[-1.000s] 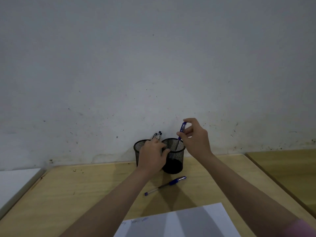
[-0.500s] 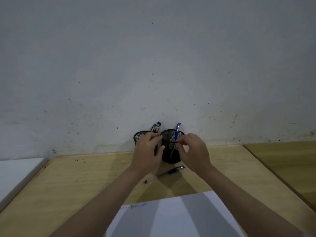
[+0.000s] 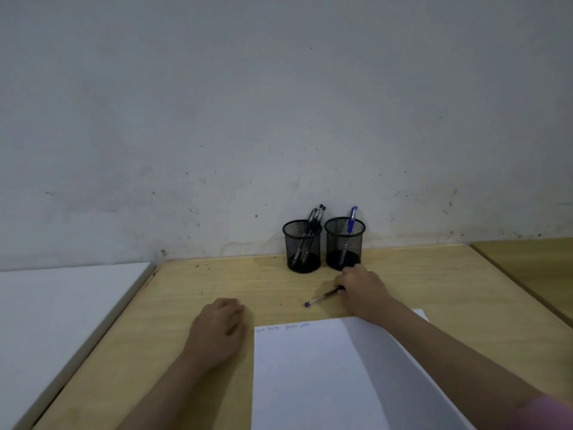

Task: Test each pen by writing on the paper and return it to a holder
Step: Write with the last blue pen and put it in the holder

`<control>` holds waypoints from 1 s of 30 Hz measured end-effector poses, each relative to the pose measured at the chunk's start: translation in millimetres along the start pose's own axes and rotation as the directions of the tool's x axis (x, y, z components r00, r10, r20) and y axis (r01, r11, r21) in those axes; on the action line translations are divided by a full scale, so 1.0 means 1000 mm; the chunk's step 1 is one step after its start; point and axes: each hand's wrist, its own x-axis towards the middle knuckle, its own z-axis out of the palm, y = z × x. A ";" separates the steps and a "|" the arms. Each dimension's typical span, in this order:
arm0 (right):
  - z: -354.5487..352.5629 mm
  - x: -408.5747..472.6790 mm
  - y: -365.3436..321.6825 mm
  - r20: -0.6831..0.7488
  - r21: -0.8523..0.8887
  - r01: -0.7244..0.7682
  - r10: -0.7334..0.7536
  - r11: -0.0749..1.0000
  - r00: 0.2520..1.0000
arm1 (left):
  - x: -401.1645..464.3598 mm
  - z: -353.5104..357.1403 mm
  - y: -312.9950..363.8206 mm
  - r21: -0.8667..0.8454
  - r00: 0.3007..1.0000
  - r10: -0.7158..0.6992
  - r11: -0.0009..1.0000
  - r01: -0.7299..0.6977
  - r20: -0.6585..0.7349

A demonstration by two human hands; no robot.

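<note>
1. My right hand [image 3: 361,290] lay on the worktop [image 3: 192,305] just near of the right holder, its fingers curled down over the far end of a blue-tipped pen [image 3: 321,297]; they were on the pen, but I could not tell whether they had fully closed round it.
2. That pen lay flat on the wood, its tip pointing near and left, between the holders and the paper.
3. My left hand [image 3: 221,328] rested knuckles-up on the worktop, just left of the paper's far left corner, its fingers loosely curled and holding nothing.
4. The white paper [image 3: 310,377] lay in the near middle of the worktop, under my right forearm, with a faint line of writing [image 3: 283,327] along its far edge.
5. Two black mesh holders stood side by side, almost touching, at the far edge against the wall [image 3: 279,103].
6. The left holder [image 3: 302,246] held a few dark pens [image 3: 313,226] leaning to the right.
7. The right holder [image 3: 344,243] held one blue pen [image 3: 351,223], nearly upright, its cap above the rim.
8. A white board [image 3: 62,308] lay to the left of the worktop, and another wooden surface [image 3: 533,265] lay to the right.
</note>
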 end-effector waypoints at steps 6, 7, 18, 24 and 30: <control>-0.016 0.002 -0.014 0.070 -0.225 0.129 -0.116 0.966 0.991 | -0.006 0.002 0.001 0.032 1.000 -0.006 0.999 0.007 -0.030; -0.019 0.003 -0.015 0.036 -0.190 0.125 -0.121 0.974 0.992 | -0.005 0.002 0.001 0.020 1.000 -0.016 1.000 0.017 -0.022; -0.043 -0.030 -0.073 -0.248 0.896 0.116 0.266 0.428 0.932 | -0.004 0.001 0.088 -0.376 0.958 0.084 0.907 -0.188 -0.275; -0.056 -0.037 -0.081 -0.221 0.950 0.116 0.365 0.289 0.905 | 0.002 -0.007 0.122 -0.442 0.931 0.071 0.865 -0.236 -0.359; -0.062 -0.037 -0.077 0.006 0.990 -0.073 0.481 0.121 0.877 | 0.005 -0.008 0.129 -0.263 0.913 0.240 0.906 -0.333 -0.330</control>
